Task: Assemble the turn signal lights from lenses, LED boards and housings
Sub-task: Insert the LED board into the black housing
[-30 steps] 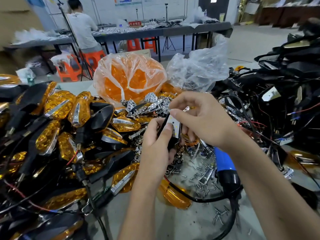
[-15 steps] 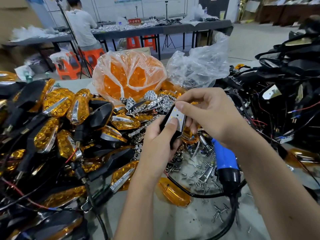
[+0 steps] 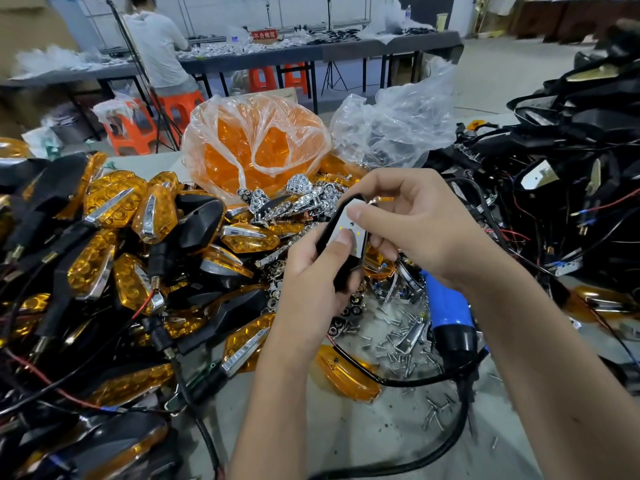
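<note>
On a grey worktable (image 3: 346, 441) strewn with loose metal screws (image 3: 398, 355), the left hand (image 3: 311, 289) grips a black plastic housing (image 3: 341, 251); the right hand (image 3: 415, 223) pinches its white LED board (image 3: 349, 225).

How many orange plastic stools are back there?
3: one orange stool left of the seated person, one under that person, one beneath the far table. More may be hidden.

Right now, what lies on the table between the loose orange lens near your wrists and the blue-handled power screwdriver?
In the head view, scattered small silver screws between orange lens and blue screwdriver; a black cable crosses there.
</note>
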A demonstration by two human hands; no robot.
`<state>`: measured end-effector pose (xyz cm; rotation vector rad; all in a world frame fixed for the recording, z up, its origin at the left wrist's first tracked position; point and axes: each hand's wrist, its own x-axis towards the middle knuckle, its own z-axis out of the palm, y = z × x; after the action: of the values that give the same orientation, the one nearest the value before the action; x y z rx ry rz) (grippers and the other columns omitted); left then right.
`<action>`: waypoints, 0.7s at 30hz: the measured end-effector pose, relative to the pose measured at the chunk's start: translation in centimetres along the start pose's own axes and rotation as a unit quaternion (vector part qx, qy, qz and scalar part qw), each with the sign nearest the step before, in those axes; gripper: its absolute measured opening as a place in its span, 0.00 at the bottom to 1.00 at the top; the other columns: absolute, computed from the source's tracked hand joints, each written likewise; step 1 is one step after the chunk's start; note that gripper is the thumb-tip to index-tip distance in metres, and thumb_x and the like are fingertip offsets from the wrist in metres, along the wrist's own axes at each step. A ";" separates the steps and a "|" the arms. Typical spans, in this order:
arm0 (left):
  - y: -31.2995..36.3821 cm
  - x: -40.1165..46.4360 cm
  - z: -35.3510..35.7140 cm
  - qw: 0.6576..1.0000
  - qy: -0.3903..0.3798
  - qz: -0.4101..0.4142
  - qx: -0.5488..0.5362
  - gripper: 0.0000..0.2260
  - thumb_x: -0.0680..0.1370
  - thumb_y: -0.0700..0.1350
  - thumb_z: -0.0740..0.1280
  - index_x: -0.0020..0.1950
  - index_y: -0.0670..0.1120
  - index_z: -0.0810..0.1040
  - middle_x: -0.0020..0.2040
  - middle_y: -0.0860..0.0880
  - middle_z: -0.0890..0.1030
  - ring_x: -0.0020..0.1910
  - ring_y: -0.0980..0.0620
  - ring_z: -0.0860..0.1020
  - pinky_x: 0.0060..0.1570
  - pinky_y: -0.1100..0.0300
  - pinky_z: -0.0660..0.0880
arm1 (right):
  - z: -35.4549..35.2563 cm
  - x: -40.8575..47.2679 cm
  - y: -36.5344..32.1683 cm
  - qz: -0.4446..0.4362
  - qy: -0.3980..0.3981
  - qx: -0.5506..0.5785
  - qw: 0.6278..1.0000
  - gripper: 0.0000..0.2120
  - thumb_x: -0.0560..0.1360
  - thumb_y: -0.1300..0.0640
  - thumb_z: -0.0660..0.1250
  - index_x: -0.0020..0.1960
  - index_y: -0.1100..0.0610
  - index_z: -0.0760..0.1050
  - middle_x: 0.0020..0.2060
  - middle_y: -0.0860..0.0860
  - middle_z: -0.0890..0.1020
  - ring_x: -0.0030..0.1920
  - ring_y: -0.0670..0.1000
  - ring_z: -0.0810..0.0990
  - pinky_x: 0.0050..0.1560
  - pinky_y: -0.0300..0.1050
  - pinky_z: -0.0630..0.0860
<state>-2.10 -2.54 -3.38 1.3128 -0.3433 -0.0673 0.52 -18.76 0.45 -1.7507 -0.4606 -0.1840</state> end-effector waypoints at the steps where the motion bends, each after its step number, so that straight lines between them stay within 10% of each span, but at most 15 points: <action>1: 0.0 0.0 0.0 1.000 -0.005 0.004 -0.002 0.11 0.82 0.49 0.63 0.40 0.53 0.77 0.30 0.46 0.72 0.20 0.59 0.66 0.21 0.66 0.60 | 0.0 0.0 0.0 -0.003 -0.004 0.008 1.000 0.03 0.79 0.62 0.71 0.51 0.61 0.83 0.31 0.46 0.80 0.26 0.48 0.74 0.26 0.39 0.71; 21: 0.4 -0.4 -0.1 0.999 -0.032 0.020 -0.028 0.11 0.82 0.47 0.62 0.44 0.51 0.80 0.29 0.47 0.72 0.20 0.59 0.67 0.20 0.68 0.60 | 0.4 -0.3 -1.3 -0.008 -0.022 0.037 0.999 0.08 0.77 0.60 0.70 0.47 0.65 0.76 0.28 0.55 0.74 0.27 0.49 0.70 0.25 0.37 0.65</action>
<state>-2.49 -2.26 -3.12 1.2487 -0.4194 -0.0845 -0.28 -18.21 1.44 -1.6826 -0.5067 -0.1378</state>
